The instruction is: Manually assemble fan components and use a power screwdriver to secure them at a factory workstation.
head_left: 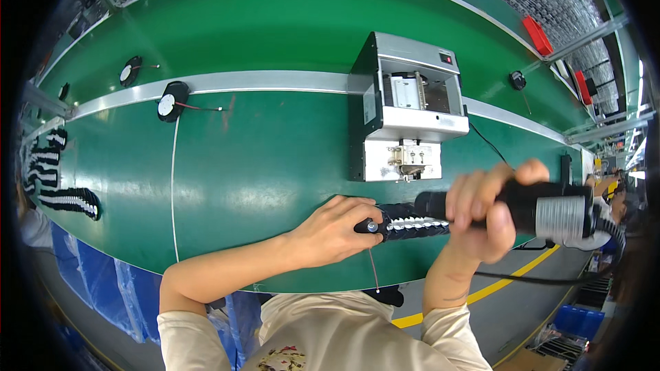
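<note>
My left hand (337, 231) is closed round a small black fan (361, 227) at the left end of a row of fans (412, 224), standing on edge close together with white labels showing. A thin wire with a white plug (377, 290) hangs from that end over the table's front edge. In my right hand (487, 213), somewhat blurred, is a black electric screwdriver (550, 211). It lies nearly level above the right end of the row, its narrow end pointing left and its cable trailing off right. Whether its tip touches anything I cannot tell.
A grey screw feeder (412, 120) stands just beyond my hands. Single fans with wires, one a black fan (172, 102), lie along the metal rail (275, 81). More fan rows (71, 200) sit at the far left of the green table (227, 158). Another person (612, 196) is at the right.
</note>
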{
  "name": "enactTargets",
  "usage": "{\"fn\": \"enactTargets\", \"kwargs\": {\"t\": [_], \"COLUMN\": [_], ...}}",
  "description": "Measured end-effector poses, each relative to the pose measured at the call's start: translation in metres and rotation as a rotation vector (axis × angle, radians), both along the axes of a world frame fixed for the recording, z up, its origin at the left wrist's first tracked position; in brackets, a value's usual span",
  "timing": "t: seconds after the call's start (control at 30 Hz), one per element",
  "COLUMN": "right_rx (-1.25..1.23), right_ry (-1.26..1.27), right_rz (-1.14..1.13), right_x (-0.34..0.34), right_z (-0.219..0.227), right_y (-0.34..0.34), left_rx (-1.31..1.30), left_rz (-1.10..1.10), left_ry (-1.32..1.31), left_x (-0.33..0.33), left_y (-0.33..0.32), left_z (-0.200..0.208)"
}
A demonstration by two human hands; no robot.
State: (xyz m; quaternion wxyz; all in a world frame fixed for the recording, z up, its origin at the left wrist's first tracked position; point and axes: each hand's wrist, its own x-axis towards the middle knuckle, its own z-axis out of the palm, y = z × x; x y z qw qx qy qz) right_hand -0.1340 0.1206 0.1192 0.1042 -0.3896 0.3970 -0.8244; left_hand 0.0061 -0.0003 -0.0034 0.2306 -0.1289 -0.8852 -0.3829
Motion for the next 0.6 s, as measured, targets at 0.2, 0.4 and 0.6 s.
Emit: {"fn": "enactTargets", "kwargs": {"t": [0.2,0.4,0.6], "right_rx": [0.119,0.175,0.22], "right_ry": [-0.063,-0.062,0.068], "right_rz": [0.046,0.047,0.145], "right_x": [0.026,0.027,0.028], "right_z": [-0.014,-0.026,-0.029], "right_y": [0.016,0.013,0.012], "left_rx": [-0.004,-0.008,0.007], "left_rz": [-0.016,-0.018,-0.016], "left_ry": [0.005,0.005,-0.019], "left_x": [0.001,0.001,0.002], "left_y": [-0.002,-0.004,-0.003], "left_z": [0.0,0.0,0.001]}}
